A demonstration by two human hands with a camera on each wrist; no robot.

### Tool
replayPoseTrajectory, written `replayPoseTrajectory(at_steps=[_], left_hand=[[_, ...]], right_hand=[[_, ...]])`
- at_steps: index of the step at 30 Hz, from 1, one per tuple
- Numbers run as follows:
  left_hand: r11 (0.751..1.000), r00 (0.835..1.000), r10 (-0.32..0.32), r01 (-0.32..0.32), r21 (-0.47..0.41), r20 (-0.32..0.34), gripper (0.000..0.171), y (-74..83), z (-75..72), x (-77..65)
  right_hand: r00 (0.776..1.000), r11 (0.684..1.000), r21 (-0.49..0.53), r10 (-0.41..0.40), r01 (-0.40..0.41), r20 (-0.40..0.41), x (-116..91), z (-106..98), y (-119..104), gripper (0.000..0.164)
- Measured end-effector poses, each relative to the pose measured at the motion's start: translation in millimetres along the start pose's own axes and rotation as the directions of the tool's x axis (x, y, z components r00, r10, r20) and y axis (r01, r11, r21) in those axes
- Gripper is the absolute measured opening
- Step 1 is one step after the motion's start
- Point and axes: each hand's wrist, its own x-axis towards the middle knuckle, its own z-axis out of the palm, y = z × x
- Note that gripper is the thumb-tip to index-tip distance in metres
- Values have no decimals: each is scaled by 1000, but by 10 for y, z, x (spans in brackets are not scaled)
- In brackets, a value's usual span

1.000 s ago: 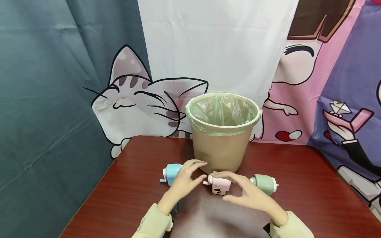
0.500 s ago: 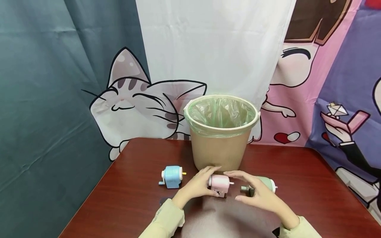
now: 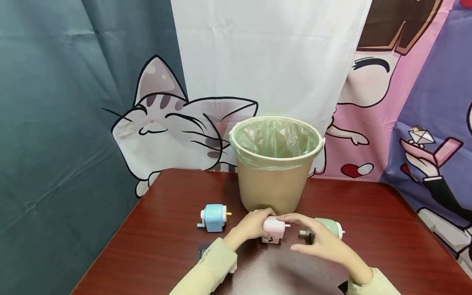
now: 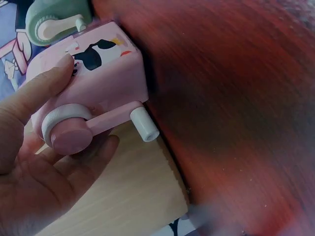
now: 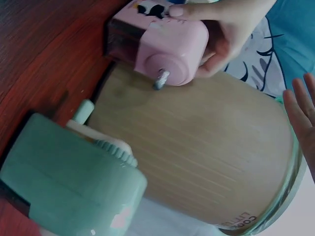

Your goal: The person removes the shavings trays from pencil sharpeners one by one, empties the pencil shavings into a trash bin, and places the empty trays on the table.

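Dark red wood makes up the table (image 3: 147, 246) in the head view, with a beige bin (image 3: 273, 186) by the middle of its far edge, lined with a thin green bag (image 3: 276, 135). Just in front of the bin is the pink sharpener (image 3: 273, 226), clasped by the left hand (image 3: 253, 225). The right hand (image 3: 320, 241) is beside it, thumb and fingers spread apart. Toward the table's left edge stands a blue sharpener (image 3: 214, 217); toward the right edge, partly behind the right hand, a green sharpener (image 3: 333, 227).

From the left wrist, the left thumb presses the printed side of the pink sharpener while the fingers wrap beneath; its crank (image 4: 110, 120) ends in a white handle (image 4: 144, 124).

From the right wrist, a round knob (image 5: 167, 69) shows on the pink sharpener's end. The right hand's fingers are straight and apart from the pink sharpener, and the green sharpener is close to the camera.
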Motion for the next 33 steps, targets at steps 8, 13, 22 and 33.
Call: replayPoseTrajectory(at_steps=[8,13,22,33], left_hand=[[995,1000,-2,1,-97,-11,52,-48,-9,10],[984,994,53,-68,-164,-95,53,-52,-72,-32],[893,977,-11,-87,-442,-215,61,-20,-287,-142],[667,879,-125,-268,-695,-459,68,197,-653,-356]], right_hand=[[1000,999,49,-13,12,26,28,-6,-71,59],[1000,1000,18,-15,15,17,23,-1,-90,58],[998,990,139,19,-11,-60,60,-34,-108,51],[861,966,121,258,-228,-438,164,-11,-233,25]])
